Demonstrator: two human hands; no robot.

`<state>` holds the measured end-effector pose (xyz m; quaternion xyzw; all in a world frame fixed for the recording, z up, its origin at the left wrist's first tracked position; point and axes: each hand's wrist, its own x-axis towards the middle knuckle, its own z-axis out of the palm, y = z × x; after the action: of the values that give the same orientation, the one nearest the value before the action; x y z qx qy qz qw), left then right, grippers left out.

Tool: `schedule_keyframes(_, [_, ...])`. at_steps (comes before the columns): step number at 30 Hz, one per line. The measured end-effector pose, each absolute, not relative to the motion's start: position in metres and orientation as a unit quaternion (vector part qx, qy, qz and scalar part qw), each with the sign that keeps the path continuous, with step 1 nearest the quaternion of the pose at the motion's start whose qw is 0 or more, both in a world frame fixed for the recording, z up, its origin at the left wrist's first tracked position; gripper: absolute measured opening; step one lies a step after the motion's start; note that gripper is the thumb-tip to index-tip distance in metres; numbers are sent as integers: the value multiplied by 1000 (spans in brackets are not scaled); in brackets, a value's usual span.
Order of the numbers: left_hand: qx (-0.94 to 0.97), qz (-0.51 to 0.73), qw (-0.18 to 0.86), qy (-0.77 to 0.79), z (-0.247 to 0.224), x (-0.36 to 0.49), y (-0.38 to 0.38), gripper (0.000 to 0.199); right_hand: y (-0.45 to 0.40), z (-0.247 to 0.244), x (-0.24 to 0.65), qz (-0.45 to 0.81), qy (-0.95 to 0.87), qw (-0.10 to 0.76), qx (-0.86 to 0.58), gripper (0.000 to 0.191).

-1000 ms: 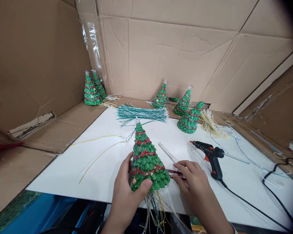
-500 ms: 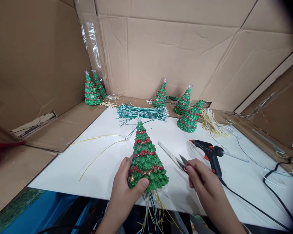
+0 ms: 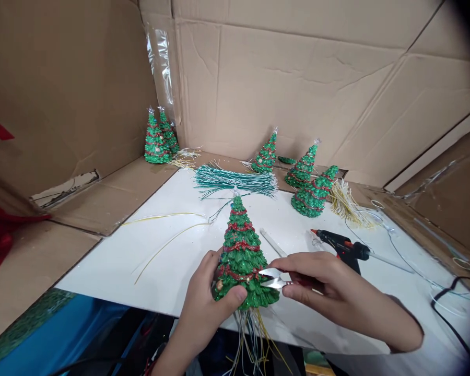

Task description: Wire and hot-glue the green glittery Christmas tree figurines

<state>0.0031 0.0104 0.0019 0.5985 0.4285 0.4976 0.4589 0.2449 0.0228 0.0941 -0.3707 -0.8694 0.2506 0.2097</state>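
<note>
A small green Christmas tree [image 3: 246, 256] with red garlands and a star on top stands upright near the table's front edge. My left hand [image 3: 213, 292] is wrapped round its lower left side, thumb across the front. White, dark and yellow wires [image 3: 253, 334] hang below its base. In my right hand [image 3: 325, 282] is a pair of small snips [image 3: 276, 279], red at the handles. Their two silver blades are spread apart and point at the lower right of the tree, by a red garland. Whether the tips touch it I cannot tell.
A glue gun [image 3: 339, 245] with its cord lies to the right. Behind lie a bundle of green and white wires [image 3: 235, 180], yellow wires [image 3: 348, 206] and several more trees [image 3: 311, 196]. Cardboard walls [image 3: 290, 78] enclose the white board [image 3: 113, 266]. A white stick [image 3: 272, 241] lies behind my right hand.
My right hand has brought the snips left to the tree's lower right side, turning them from pointing away to pointing left. My left hand still grips the tree. The view has shifted slightly.
</note>
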Motion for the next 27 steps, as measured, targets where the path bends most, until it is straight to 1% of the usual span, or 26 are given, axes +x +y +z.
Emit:
schedule_keyframes(4, [596, 495, 468, 425, 2, 4, 10, 58, 31, 106, 240, 243, -894, 179, -330, 24])
schedule_keyframes(7, [596, 498, 466, 424, 1, 5, 10, 58, 33, 110, 238, 228, -905, 178, -313, 24])
schedule_keyframes(11, [601, 497, 466, 419, 0, 5, 10, 62, 37, 117, 236, 202, -914, 160, -314, 21])
schedule_keyframes(15, [602, 496, 466, 417, 0, 4, 10, 64, 43, 127, 233, 245, -893, 120, -358, 21])
schedule_keyframes(18, [600, 497, 469, 417, -1, 4, 11, 64, 49, 131, 231, 275, -894, 95, -340, 18])
schedule_keyframes(24, [603, 494, 467, 418, 0, 4, 10, 65, 57, 126, 228, 286, -902, 93, -309, 18])
schedule_keyframes(27, [603, 493, 467, 418, 1, 4, 10, 63, 61, 126, 227, 314, -899, 85, -294, 16])
